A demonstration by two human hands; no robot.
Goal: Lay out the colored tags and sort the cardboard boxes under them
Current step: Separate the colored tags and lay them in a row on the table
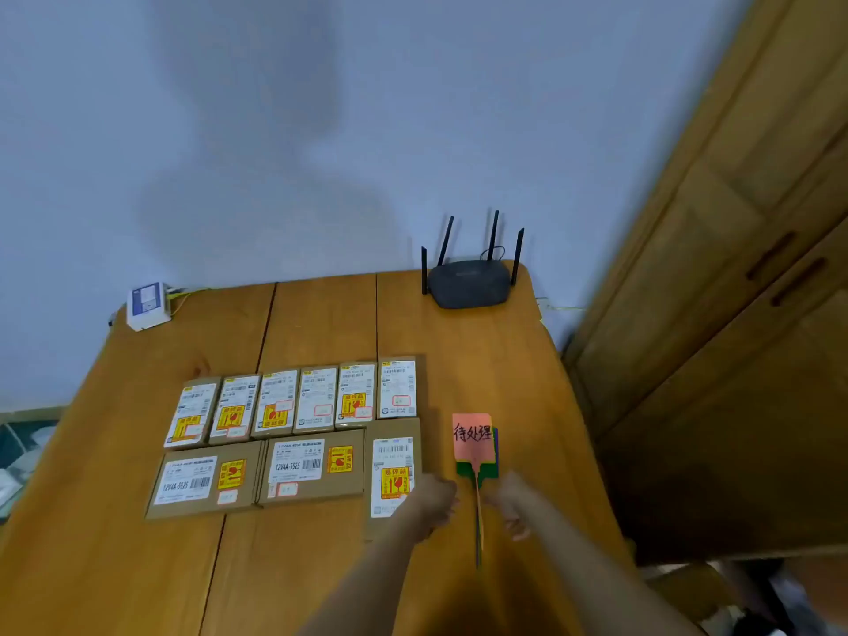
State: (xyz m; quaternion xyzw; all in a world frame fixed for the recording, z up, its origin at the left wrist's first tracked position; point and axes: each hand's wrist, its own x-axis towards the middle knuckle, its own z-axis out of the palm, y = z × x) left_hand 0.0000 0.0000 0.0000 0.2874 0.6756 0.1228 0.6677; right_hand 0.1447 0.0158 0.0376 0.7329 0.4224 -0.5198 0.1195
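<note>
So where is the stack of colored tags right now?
In the head view, the tag stack lies on the table right of the cardboard boxes, between the left hand and right hand.

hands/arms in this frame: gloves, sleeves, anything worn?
Nothing worn that shows. Left hand and right hand are bare, no gloves; both forearms are bare to the frame's bottom edge, no sleeves in view. No watch, ring or band is discernible at this blur.
</note>
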